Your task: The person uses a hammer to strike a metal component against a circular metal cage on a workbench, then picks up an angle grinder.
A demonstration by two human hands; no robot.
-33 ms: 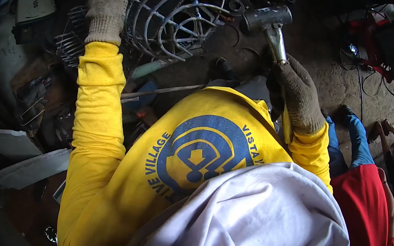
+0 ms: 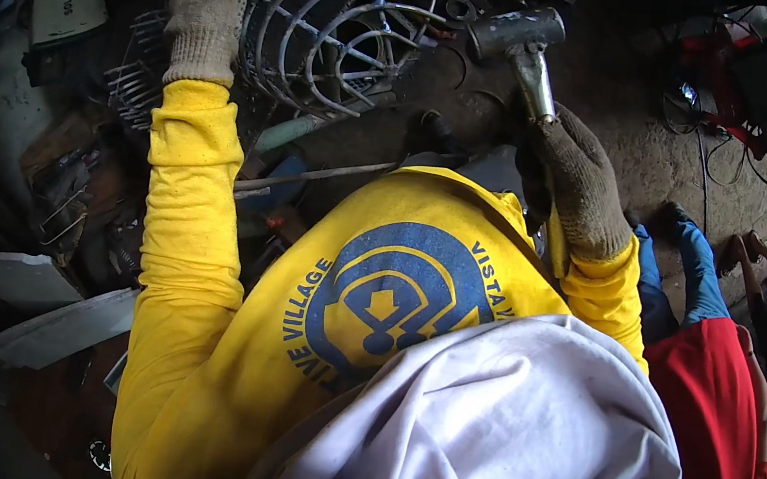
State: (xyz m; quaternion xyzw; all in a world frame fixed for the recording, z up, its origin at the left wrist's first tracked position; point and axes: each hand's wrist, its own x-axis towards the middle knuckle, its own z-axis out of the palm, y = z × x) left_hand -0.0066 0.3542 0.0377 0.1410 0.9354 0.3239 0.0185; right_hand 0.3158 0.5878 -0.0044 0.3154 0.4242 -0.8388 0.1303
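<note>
Right hand [image 2: 586, 180] clamped on hammer [image 2: 518, 33], right of cage [image 2: 310, 28]. Left hand [image 2: 209, 4] at cage's left side; grip cannot be told.

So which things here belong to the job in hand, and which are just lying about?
Apparently in use:
Hammer, gripped by the gloved right hand
Round metal cage, gloved left hand at its edge, grip unclear

Apparently just lying about:
White-topped case, left
Pale boards, lower left
Red-and-dark machine, upper right
</note>
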